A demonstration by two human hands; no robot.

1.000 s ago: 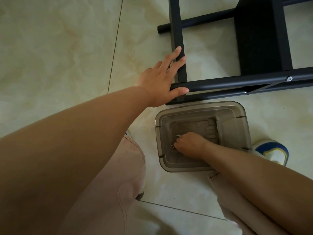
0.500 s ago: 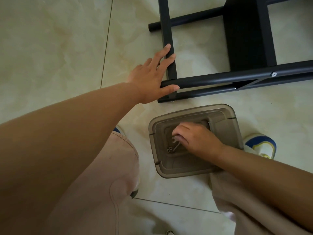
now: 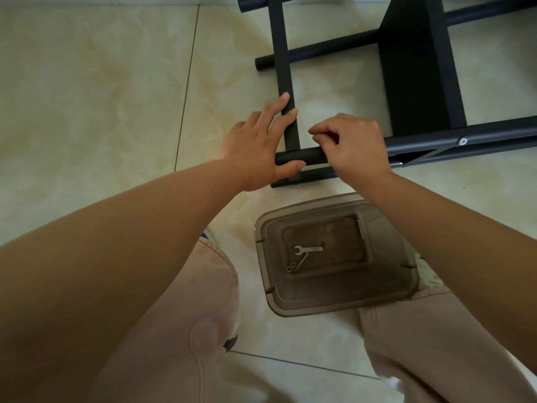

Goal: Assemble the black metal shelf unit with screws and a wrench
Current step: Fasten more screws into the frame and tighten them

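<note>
The left hand (image 3: 255,146) rests flat on the black frame (image 3: 286,82). The right hand (image 3: 354,146), fingers curled, sits at its three o'clock. A wrench (image 3: 308,249) lies in the tub (image 3: 386,298) at six.

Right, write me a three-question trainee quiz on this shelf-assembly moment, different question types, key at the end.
1. True or false: the small silver wrench lies inside the translucent grey plastic bin.
2. The left hand rests on: A) the black metal shelf frame B) the bin C) the tiled floor.
3. Fill in: the right hand, fingers curled, is at the frame's round ____ tube.

Key: 1 true; 2 A; 3 black.
</note>
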